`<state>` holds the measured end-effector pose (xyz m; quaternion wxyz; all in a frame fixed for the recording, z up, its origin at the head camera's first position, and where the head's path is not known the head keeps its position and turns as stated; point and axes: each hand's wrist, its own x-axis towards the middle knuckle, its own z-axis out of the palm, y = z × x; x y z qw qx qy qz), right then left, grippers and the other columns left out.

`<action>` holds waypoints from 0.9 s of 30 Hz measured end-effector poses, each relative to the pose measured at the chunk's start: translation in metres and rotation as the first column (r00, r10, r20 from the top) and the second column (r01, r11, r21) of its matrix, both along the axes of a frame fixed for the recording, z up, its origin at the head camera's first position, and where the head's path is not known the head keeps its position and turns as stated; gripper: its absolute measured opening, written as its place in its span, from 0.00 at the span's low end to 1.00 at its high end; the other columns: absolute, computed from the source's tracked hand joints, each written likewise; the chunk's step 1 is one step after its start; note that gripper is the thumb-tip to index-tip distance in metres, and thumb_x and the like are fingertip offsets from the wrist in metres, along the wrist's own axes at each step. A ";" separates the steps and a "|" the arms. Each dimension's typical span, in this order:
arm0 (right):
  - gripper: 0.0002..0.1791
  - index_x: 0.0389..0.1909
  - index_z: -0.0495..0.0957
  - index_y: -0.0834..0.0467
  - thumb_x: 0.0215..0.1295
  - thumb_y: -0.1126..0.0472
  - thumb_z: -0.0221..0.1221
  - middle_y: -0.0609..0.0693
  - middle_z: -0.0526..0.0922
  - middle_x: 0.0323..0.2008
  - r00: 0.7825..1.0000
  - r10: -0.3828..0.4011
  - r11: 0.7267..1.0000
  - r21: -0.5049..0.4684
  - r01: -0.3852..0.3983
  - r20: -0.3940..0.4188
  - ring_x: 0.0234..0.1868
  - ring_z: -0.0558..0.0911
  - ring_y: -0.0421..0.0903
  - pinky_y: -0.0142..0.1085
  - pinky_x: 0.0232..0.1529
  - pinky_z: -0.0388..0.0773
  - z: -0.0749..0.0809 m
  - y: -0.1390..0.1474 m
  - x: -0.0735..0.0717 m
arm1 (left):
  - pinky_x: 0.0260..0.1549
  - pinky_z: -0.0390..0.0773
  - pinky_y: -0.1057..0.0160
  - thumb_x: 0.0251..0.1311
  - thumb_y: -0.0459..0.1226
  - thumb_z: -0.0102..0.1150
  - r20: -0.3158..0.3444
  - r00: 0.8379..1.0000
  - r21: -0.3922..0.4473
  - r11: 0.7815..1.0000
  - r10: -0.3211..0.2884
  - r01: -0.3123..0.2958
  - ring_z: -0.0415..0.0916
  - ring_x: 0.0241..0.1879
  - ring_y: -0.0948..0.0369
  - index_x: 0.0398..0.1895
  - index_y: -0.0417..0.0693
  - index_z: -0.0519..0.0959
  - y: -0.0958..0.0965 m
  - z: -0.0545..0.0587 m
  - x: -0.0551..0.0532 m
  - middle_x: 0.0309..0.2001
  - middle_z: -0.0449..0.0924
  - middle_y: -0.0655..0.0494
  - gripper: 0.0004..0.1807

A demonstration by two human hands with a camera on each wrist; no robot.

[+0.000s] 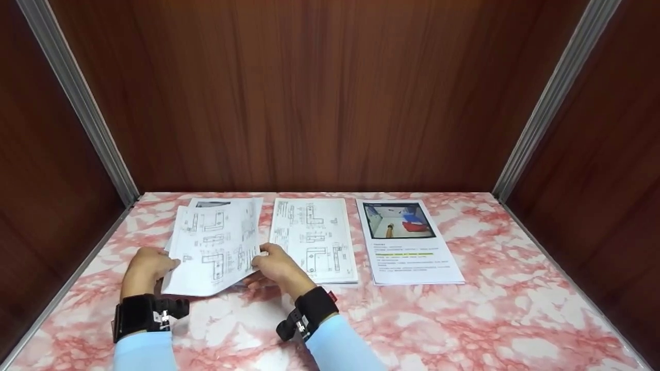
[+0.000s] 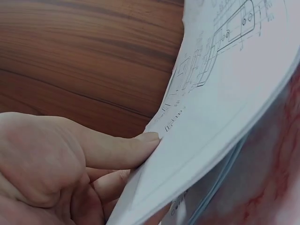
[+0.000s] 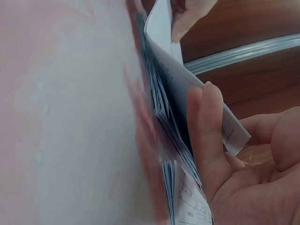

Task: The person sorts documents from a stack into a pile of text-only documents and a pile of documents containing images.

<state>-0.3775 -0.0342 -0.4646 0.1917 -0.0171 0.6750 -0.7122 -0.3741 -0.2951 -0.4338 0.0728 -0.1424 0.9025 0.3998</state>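
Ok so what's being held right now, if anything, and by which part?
A technical drawing: the left hand holds its left edge and the right hand its right edge, both toward the near end.

lifted sheets [image 1: 206,245]: cover most of lower left stack [image 1: 213,204] | left hand [image 1: 149,265]: partly hidden behind paper | right printout [image 1: 412,275]: text too small to read | sleeves [image 1: 145,353]: cut by bottom edge | tabletop [image 3: 84,122]: blurred, right wrist view

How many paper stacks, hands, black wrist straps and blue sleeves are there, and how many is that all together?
Paper stacks: 3, counting the lifted sheets with the left one
Hands: 2
Black wrist straps: 2
Blue sleeves: 2
Total: 9
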 end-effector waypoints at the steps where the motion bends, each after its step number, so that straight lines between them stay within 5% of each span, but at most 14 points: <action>1: 0.20 0.51 0.68 0.60 0.55 0.70 0.50 0.60 0.83 0.34 1.000 -0.003 1.000 0.004 0.003 -0.001 0.25 0.84 0.54 0.43 0.28 0.82 0.000 0.000 0.000 | 0.37 0.74 0.61 0.57 0.37 0.55 -0.004 1.000 -0.012 1.000 -0.006 0.006 0.69 0.45 0.46 0.59 0.24 0.62 0.000 0.000 0.000 0.56 0.64 0.26 0.31; 17: 0.15 0.41 0.64 0.60 0.51 0.66 0.53 0.57 0.79 0.34 0.997 0.015 0.995 0.103 -0.007 -0.073 0.24 0.82 0.52 0.47 0.34 0.82 0.010 0.021 -0.008 | 0.28 0.77 0.64 0.59 0.40 0.56 -0.039 0.999 0.119 0.993 0.014 -0.009 0.75 0.32 0.58 0.66 0.38 0.60 0.011 0.022 0.006 0.55 0.68 0.35 0.32; 24: 0.23 0.49 0.66 0.61 0.49 0.65 0.56 0.55 0.78 0.35 0.994 -0.005 0.997 0.081 0.014 -0.109 0.30 0.80 0.46 0.41 0.32 0.82 0.019 0.047 -0.019 | 0.32 0.71 0.67 0.56 0.40 0.58 -0.182 0.983 0.041 0.998 -0.037 0.046 0.71 0.41 0.53 0.61 0.37 0.67 0.030 0.039 0.003 0.53 0.71 0.35 0.30; 27: 0.24 0.51 0.67 0.61 0.51 0.64 0.56 0.54 0.79 0.34 0.992 -0.041 0.996 0.074 0.050 -0.117 0.30 0.80 0.45 0.39 0.32 0.81 0.022 0.059 -0.023 | 0.31 0.73 0.67 0.57 0.39 0.58 -0.200 0.978 0.096 0.992 -0.056 0.076 0.75 0.37 0.58 0.61 0.37 0.66 0.038 0.041 0.001 0.53 0.73 0.34 0.29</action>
